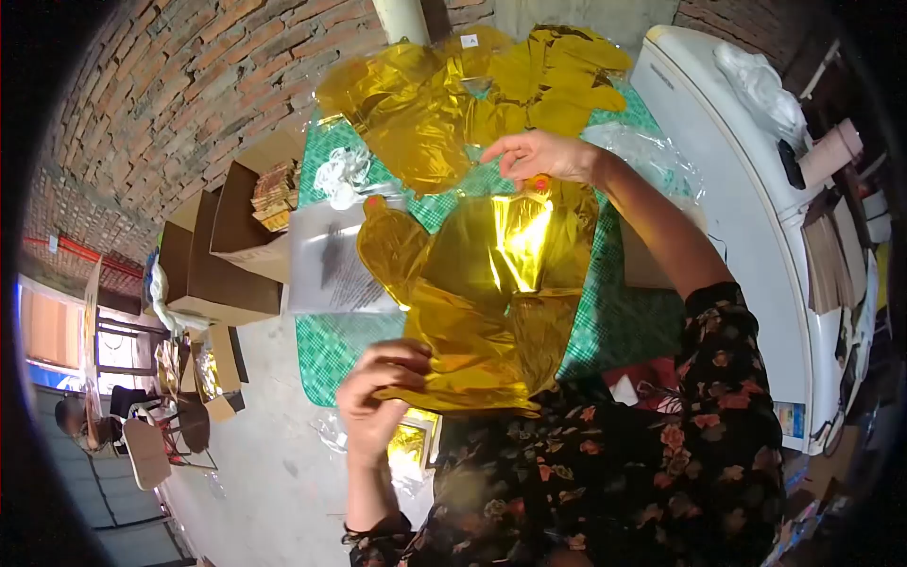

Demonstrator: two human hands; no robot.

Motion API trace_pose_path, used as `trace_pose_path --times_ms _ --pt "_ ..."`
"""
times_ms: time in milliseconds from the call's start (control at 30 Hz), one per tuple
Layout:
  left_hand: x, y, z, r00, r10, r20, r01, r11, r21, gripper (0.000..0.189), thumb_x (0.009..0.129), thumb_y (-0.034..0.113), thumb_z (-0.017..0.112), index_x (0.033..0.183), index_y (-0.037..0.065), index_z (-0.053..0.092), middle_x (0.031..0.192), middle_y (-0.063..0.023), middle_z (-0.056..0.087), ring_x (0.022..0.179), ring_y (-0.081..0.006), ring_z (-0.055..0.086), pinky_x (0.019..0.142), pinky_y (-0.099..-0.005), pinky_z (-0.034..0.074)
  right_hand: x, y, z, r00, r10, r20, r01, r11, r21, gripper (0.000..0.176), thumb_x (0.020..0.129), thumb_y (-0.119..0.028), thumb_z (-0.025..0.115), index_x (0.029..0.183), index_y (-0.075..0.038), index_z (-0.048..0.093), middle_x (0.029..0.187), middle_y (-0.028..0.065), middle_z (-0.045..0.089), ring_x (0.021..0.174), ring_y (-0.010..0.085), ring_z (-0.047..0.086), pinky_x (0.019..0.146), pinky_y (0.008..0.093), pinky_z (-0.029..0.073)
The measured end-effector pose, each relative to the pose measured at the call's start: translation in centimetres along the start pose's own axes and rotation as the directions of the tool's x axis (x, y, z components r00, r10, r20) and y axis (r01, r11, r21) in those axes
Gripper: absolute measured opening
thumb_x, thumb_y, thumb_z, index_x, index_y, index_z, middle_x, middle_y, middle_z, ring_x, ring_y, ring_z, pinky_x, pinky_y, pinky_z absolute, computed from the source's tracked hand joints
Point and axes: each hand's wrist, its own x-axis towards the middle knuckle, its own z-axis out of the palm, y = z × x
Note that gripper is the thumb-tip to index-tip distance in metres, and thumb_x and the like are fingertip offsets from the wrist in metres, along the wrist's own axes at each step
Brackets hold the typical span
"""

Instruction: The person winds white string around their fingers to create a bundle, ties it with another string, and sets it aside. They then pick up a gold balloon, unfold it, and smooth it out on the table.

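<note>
A flat, uninflated gold foil balloon (463,312) with small orange-red tabs at its far end lies across the near part of the table and reaches toward my body. My left hand (383,386) is closed on its near left edge, fingers above and thumb below. Over the far end of the foil is my right hand (546,156), its fingers reaching left and slightly apart, with nothing visible between them. Clear plastic film (487,180) lies just beyond those fingertips. Farther back is a spread pile of more gold foil balloons (406,113), one bearing a small white label.
A green patterned tablecloth (326,359) covers the table. On its left are a clear plastic sleeve with a printed sheet (340,265) and crumpled white string (342,175). Cardboard boxes (203,255) stand left; a white fridge-like appliance (718,208) borders the right. A person sits far left.
</note>
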Motion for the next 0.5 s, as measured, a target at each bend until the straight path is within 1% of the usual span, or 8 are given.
trace_pose_path --times_ms 33,100,167,233,267,367,433,500 --pt "-1.2 -0.8 0.8 0.999 -0.038 -0.024 0.039 0.999 0.007 0.017 0.082 0.013 0.069 0.088 -0.003 0.067 0.099 -0.0179 0.065 0.100 -0.0333 0.063 0.090 -0.0444 0.049 -0.3 -0.1 0.1 0.999 0.020 -0.028 -0.022 0.997 -0.072 0.047 0.094 -0.021 0.064 0.135 -0.005 0.051 0.097 0.0006 0.061 0.084 0.0089 0.057 0.072 0.0220 0.048" --pt "-3.0 -2.4 2.6 0.988 -0.133 -0.078 0.132 0.991 -0.020 0.012 0.078 -0.001 0.067 0.089 -0.002 0.068 0.104 -0.0155 0.065 0.108 -0.0310 0.061 0.094 -0.0415 0.048 -0.3 -0.1 0.8 0.981 0.162 -0.107 -0.171 0.982 -0.080 0.045 0.094 -0.025 0.064 0.133 -0.004 0.053 0.098 0.0011 0.062 0.085 0.0096 0.058 0.074 0.0227 0.047" --pt "-3.7 -3.4 3.6 0.989 -0.141 -0.043 0.145 0.984 0.104 0.014 0.077 -0.001 0.068 0.090 -0.002 0.068 0.106 -0.0142 0.065 0.111 -0.0310 0.060 0.095 -0.0407 0.047 -0.1 0.2 1.4 0.955 0.245 -0.164 -0.269 0.953 -0.140 0.045 0.094 -0.029 0.064 0.130 -0.004 0.054 0.100 0.0023 0.062 0.087 0.0110 0.058 0.077 0.0243 0.048" --pt "-4.7 -4.5 3.9 0.986 -0.153 -0.060 0.159 0.980 0.117 0.017 0.075 0.001 0.070 0.092 -0.001 0.068 0.107 -0.0138 0.065 0.113 -0.0315 0.059 0.096 -0.0406 0.046 0.4 1.6 2.4 0.941 0.274 -0.197 -0.318 0.914 -0.252 0.045 0.094 -0.033 0.064 0.128 -0.005 0.056 0.103 0.0041 0.063 0.090 0.0129 0.059 0.080 0.0269 0.048" --pt "-4.8 -4.6 3.9 0.988 -0.146 -0.050 0.151 0.980 0.128 0.018 0.075 0.002 0.071 0.092 -0.001 0.068 0.107 -0.0138 0.065 0.113 -0.0314 0.059 0.096 -0.0405 0.046 0.7 2.3 2.5 0.975 0.165 -0.149 -0.213 0.890 -0.404 0.044 0.093 -0.034 0.066 0.124 -0.005 0.058 0.109 0.0076 0.065 0.097 0.0181 0.060 0.085 0.0314 0.049" --pt "-5.1 -4.6 3.6 0.992 -0.123 -0.023 0.125 0.978 0.165 0.017 0.077 0.002 0.072 0.093 0.000 0.068 0.109 -0.0133 0.064 0.113 -0.0314 0.059 0.096 -0.0405 0.046 0.4 3.8 2.8 0.988 0.001 -0.157 -0.097 0.790 -0.605 0.039 0.090 -0.031 0.068 0.120 -0.007 0.059 0.113 0.0101 0.064 0.107 0.0225 0.059 0.090 0.0348 0.048" --pt "-5.3 -4.5 3.5 0.992 -0.121 -0.017 0.123 0.976 0.180 0.015 0.078 0.002 0.071 0.093 0.001 0.068 0.109 -0.0127 0.064 0.113 -0.0314 0.059 0.096 -0.0406 0.046 0.5 4.6 2.6 0.991 -0.028 -0.134 -0.059 0.796 -0.603 0.036 0.088 -0.026 0.069 0.118 -0.008 0.060 0.115 0.0108 0.064 0.110 0.0242 0.058 0.091 0.0352 0.047" --pt "-5.5 -4.7 3.6 0.995 -0.098 0.010 0.093 0.971 0.219 0.018 0.080 0.011 0.073 0.093 0.000 0.068 0.109 -0.0137 0.065 0.114 -0.0336 0.058 0.098 -0.0428 0.044 0.9 5.1 1.6 0.992 -0.044 -0.120 -0.039 0.791 -0.611 0.035 0.086 -0.023 0.070 0.116 -0.008 0.060 0.115 0.0119 0.064 0.112 0.0267 0.058 0.092 0.0366 0.047"
